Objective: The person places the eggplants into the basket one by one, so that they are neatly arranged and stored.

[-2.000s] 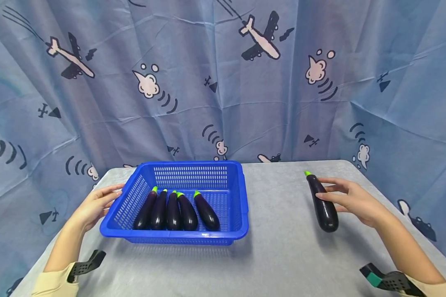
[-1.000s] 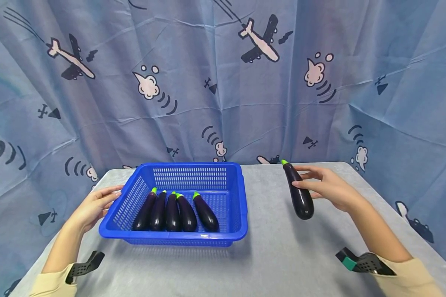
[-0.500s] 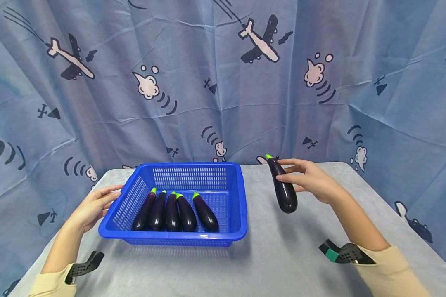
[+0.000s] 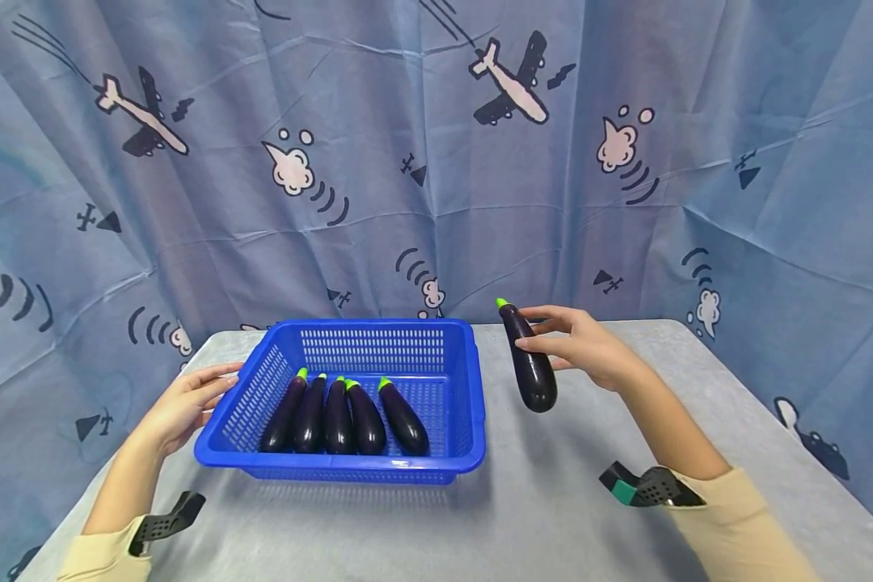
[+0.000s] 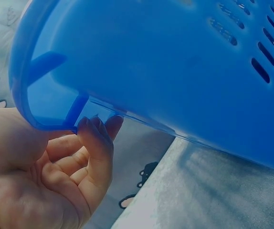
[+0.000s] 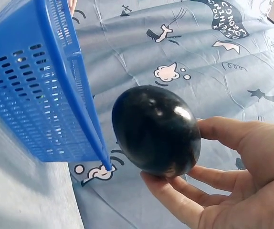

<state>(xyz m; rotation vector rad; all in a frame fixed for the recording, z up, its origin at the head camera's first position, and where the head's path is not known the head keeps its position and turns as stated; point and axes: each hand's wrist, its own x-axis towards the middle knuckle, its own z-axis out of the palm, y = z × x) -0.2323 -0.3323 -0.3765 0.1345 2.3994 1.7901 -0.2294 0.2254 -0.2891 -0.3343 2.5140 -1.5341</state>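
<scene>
My right hand (image 4: 582,347) pinches a dark purple eggplant (image 4: 531,368) between thumb and fingers, above the table and just right of a blue plastic basket (image 4: 478,380). The eggplant's bright green stem end points up and away. Seen in the right wrist view, its rounded bottom end (image 6: 153,129) faces the camera, close to the basket's side wall (image 6: 27,86). At the basket's left side, my left hand (image 4: 185,404) holds the rim; the left wrist view has its curled fingers (image 5: 101,152) right under that rim. Several eggplants (image 4: 338,424) lie inside the basket, stems pointing away.
The basket stands on a grey-white table (image 4: 553,517), toward the left. Behind and along both sides hangs a blue curtain (image 4: 378,162) printed with planes and clouds. Black wrist straps (image 4: 167,521) sit on both forearms.
The right hand has carried the eggplant leftward and slightly up, from the table's right side to near the basket. The left hand and the basket stay in place.
</scene>
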